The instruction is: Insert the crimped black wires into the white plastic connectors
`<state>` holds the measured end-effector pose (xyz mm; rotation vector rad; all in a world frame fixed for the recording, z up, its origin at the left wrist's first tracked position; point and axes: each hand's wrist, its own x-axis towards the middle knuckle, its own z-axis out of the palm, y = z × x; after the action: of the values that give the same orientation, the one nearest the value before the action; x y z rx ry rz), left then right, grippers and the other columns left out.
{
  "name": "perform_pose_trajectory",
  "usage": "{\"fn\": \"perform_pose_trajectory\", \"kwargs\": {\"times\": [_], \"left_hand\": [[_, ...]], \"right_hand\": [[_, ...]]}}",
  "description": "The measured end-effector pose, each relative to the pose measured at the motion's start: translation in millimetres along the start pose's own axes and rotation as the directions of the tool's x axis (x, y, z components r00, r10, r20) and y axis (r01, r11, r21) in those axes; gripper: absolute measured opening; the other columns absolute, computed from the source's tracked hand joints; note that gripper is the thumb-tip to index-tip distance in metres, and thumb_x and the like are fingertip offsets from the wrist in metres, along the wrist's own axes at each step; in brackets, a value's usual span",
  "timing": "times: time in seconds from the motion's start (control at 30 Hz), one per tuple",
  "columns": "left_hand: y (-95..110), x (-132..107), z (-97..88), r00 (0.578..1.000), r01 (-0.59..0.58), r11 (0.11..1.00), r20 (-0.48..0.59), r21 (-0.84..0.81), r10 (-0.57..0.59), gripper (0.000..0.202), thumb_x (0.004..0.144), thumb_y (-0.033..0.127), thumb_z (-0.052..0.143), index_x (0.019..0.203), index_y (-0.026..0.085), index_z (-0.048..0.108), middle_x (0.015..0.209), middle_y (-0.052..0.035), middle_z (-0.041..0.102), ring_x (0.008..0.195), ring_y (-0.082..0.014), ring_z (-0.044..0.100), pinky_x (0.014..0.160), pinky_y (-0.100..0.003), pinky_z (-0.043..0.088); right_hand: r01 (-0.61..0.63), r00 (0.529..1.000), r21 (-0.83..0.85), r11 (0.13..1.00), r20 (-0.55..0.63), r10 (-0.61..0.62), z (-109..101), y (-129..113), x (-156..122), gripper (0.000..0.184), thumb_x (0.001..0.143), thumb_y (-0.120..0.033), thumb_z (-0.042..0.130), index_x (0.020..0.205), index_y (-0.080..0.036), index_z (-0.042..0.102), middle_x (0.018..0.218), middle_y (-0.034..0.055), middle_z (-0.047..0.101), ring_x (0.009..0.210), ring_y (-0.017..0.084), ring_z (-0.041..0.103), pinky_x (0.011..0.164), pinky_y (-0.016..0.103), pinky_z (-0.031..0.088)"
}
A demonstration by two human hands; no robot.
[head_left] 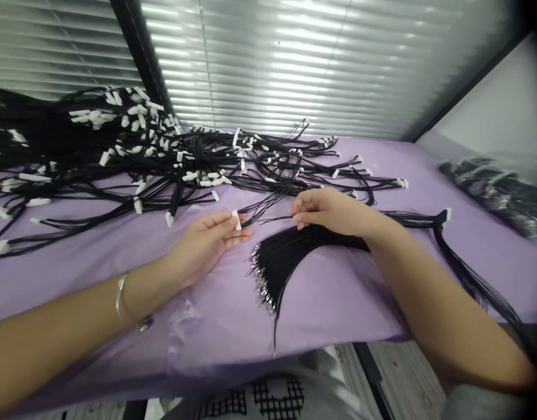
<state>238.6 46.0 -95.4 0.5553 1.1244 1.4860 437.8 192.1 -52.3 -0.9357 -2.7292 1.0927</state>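
Observation:
My left hand (220,233) pinches a small white connector (236,220) between thumb and fingers. Thin black wires run from that connector back toward the pile. Just to the right, my right hand (314,209) has its thumb and fingertips closed on thin black wires (277,219) whose ends point at the connector; a small gap separates them. Below my right hand lies a fanned bundle of black wires (290,251), its bare metal terminals (264,280) facing left. One longer wire from the bundle hangs toward the table's front edge.
A large heap of black wire harnesses (119,134) with white connectors spreads over the back left and middle of the purple-covered table (207,338). Another harness (443,217) trails over the right edge. Clear plastic bags (500,192) with dark contents lie at right. Window blinds (268,64) stand behind.

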Motion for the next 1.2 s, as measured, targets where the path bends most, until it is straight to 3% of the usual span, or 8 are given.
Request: {"fn": "perform_pose_trajectory", "kwargs": {"times": [0.07,0.23,0.47,0.63,0.73,0.9,1.07,1.2], "left_hand": [[-0.1,0.0,0.3,1.0,0.003,1.0,-0.003,0.01,-0.003,0.014,0.082,0.008,0.058,0.078,0.01,0.071,0.098,-0.0093,0.069,0.076,-0.0179,0.068,0.082,-0.033,0.053],[0.4,-0.4,2.8,0.999,0.025,0.999,-0.023,0.024,-0.024,0.016,0.082,0.008,0.057,0.074,0.01,0.071,0.094,-0.0085,0.069,0.072,-0.0171,0.068,0.077,-0.03,0.053],[0.8,0.2,2.5,0.999,0.034,0.998,-0.01,0.06,-0.034,0.016,0.084,0.008,0.055,0.077,0.008,0.07,0.09,-0.0093,0.069,0.072,-0.0151,0.068,0.076,-0.026,0.053],[-0.8,-1.1,0.5,0.998,0.028,0.994,0.055,0.105,-0.034,0.016,0.083,0.007,0.056,0.093,0.009,0.068,0.083,-0.0072,0.069,0.071,-0.0154,0.068,0.072,-0.025,0.055],[-2.3,-2.0,-1.0,0.997,0.024,0.994,0.066,0.106,-0.031,0.023,0.082,0.009,0.059,0.104,0.012,0.063,0.087,-0.0063,0.069,0.072,-0.0164,0.069,0.071,-0.026,0.055],[-2.1,-0.2,-3.4,0.995,0.034,0.996,0.09,0.078,-0.041,0.019,0.08,0.011,0.064,0.098,0.014,0.06,0.082,-0.0038,0.069,0.076,-0.0179,0.07,0.073,-0.028,0.056],[-1.6,0.8,-5.4,0.984,0.032,0.984,0.165,0.173,-0.061,0.015,0.079,0.012,0.064,0.094,0.013,0.063,0.093,-0.008,0.071,0.08,-0.0189,0.069,0.08,-0.031,0.054],[-1.5,-0.4,-4.4,0.985,0.024,0.978,0.162,0.205,-0.058,0.014,0.079,0.012,0.065,0.093,0.014,0.064,0.087,-0.0071,0.071,0.078,-0.0184,0.069,0.078,-0.03,0.055]], "right_hand": [[0.002,1.0,0.08,0.997,0.006,-0.003,3.5,-6.8,-2.4,0.014,0.08,-0.027,0.054,0.089,-0.02,0.061,0.074,-0.0005,0.068,0.07,0.013,0.063,0.068,0.026,0.047],[0.081,0.996,-0.006,0.997,-0.031,-0.081,19.6,-19.1,-1.9,0.016,0.081,-0.027,0.054,0.072,-0.018,0.063,0.069,-0.0009,0.065,0.062,0.011,0.057,0.059,0.024,0.041],[0.272,0.96,-0.023,0.962,-0.065,-0.273,29.6,-18.1,1.2,0.012,0.083,-0.019,0.053,0.079,-0.017,0.064,0.075,-0.0009,0.065,0.067,0.01,0.055,0.062,0.023,0.04],[0.232,0.957,0.036,0.972,-0.187,-0.222,32.1,-23.0,-0.2,0.014,0.083,-0.025,0.054,0.077,-0.016,0.063,0.067,-0.0022,0.059,0.06,0.008,0.05,0.056,0.022,0.038],[0.26,0.948,0.064,0.963,-0.204,-0.243,34.7,-25.6,-1.0,0.015,0.083,-0.025,0.054,0.074,-0.017,0.063,0.067,-0.002,0.059,0.06,0.009,0.049,0.056,0.021,0.037],[0.231,0.959,0.054,0.972,-0.179,-0.218,36.6,-29.9,-3.0,0.017,0.084,-0.025,0.053,0.07,-0.018,0.06,0.066,-0.0016,0.059,0.059,0.01,0.05,0.055,0.022,0.037],[0.199,0.967,-0.023,0.98,-0.16,-0.2,42.9,-31.8,-2.2,0.023,0.088,-0.027,0.046,0.071,-0.018,0.058,0.066,-0.0012,0.059,0.06,0.01,0.05,0.054,0.023,0.035],[0.19,0.972,-0.027,0.981,-0.133,-0.192,47.6,-32.9,-0.8,0.022,0.086,-0.023,0.048,0.068,-0.018,0.059,0.061,-0.0023,0.057,0.056,0.009,0.049,0.052,0.022,0.034]]}}
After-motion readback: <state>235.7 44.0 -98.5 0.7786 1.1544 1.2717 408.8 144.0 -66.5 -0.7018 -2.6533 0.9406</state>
